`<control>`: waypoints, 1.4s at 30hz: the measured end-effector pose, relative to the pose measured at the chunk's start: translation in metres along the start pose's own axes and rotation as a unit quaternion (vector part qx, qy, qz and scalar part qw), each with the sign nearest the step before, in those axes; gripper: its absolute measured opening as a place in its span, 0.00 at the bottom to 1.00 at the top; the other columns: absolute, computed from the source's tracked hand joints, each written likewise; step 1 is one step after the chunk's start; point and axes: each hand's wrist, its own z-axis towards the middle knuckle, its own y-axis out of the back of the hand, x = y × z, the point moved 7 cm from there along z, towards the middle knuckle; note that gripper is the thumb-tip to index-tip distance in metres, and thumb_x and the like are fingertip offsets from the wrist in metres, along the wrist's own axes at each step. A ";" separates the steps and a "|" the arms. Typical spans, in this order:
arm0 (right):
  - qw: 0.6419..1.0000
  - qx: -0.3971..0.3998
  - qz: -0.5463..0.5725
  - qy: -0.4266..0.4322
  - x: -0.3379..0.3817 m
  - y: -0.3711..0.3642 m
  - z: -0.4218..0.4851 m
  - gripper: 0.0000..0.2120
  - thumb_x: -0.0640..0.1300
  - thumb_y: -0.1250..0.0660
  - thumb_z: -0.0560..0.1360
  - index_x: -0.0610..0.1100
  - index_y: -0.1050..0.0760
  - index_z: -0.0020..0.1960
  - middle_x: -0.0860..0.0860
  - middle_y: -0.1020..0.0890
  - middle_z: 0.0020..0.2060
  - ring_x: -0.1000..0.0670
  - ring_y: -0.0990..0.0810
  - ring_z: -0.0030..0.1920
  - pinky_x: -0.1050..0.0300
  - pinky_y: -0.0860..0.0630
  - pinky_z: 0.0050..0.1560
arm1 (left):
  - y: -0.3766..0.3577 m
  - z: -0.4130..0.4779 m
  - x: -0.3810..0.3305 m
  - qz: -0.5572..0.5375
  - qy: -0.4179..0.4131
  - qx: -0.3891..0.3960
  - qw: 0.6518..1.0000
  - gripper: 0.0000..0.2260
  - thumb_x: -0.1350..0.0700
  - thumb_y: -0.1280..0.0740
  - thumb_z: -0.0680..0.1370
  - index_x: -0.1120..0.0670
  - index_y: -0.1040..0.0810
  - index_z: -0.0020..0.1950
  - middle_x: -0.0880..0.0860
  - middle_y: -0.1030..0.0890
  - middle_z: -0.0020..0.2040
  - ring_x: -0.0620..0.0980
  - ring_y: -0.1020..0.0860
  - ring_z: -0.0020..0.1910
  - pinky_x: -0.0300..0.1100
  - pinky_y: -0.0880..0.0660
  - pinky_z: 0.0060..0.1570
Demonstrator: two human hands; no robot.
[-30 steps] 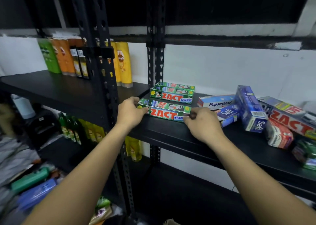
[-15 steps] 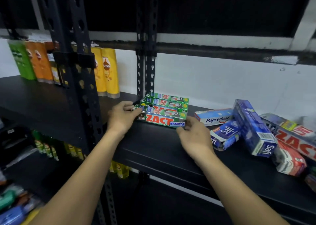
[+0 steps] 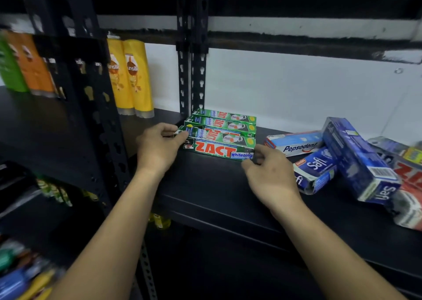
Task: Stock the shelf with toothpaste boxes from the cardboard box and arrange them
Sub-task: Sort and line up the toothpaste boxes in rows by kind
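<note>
The left hand (image 3: 157,146) has its fingers clamped on the left end of the front green ZACT box (image 3: 219,151). The right hand (image 3: 271,176) pinches its right end. Holding both ends probably lets the person square it against the two ZACT boxes (image 3: 225,123) just beyond the fingers. To the right of the right fingers, a Pepsodent box (image 3: 294,142) and blue Safi boxes (image 3: 356,162) lie jumbled on the shelf (image 3: 205,185), apparently not yet arranged.
</note>
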 end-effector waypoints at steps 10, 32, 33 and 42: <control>1.000 0.015 0.003 0.002 0.000 -0.002 -0.001 0.13 0.44 0.34 0.71 0.54 0.21 0.54 0.54 0.19 0.53 0.52 0.22 0.56 0.51 0.25 0.60 | -0.001 0.000 -0.001 0.006 0.004 0.016 1.000 0.15 0.52 0.23 0.72 0.53 0.17 0.57 0.50 0.16 0.52 0.45 0.19 0.51 0.40 0.24 0.55; 0.998 0.028 -0.051 -0.005 -0.004 -0.005 0.005 0.18 0.49 0.32 0.72 0.52 0.24 0.62 0.51 0.25 0.59 0.49 0.24 0.57 0.55 0.27 0.57 | -0.008 -0.002 -0.005 -0.014 0.005 0.054 0.998 0.15 0.55 0.25 0.73 0.53 0.18 0.59 0.49 0.17 0.53 0.45 0.20 0.53 0.38 0.26 0.54; 0.998 0.029 -0.054 -0.007 -0.004 -0.005 0.005 0.19 0.50 0.32 0.72 0.52 0.24 0.63 0.51 0.25 0.59 0.49 0.24 0.58 0.54 0.27 0.58 | -0.008 -0.003 -0.006 -0.016 0.005 0.055 0.998 0.15 0.55 0.25 0.73 0.53 0.18 0.59 0.49 0.17 0.53 0.45 0.20 0.53 0.38 0.26 0.54; 1.000 0.017 -0.015 -0.006 -0.003 -0.001 0.002 0.15 0.47 0.31 0.73 0.53 0.23 0.59 0.53 0.21 0.58 0.51 0.23 0.59 0.56 0.27 0.58 | 0.002 -0.005 -0.004 -0.015 0.023 -0.005 1.000 0.11 0.55 0.28 0.74 0.52 0.17 0.56 0.47 0.16 0.49 0.45 0.19 0.50 0.39 0.24 0.52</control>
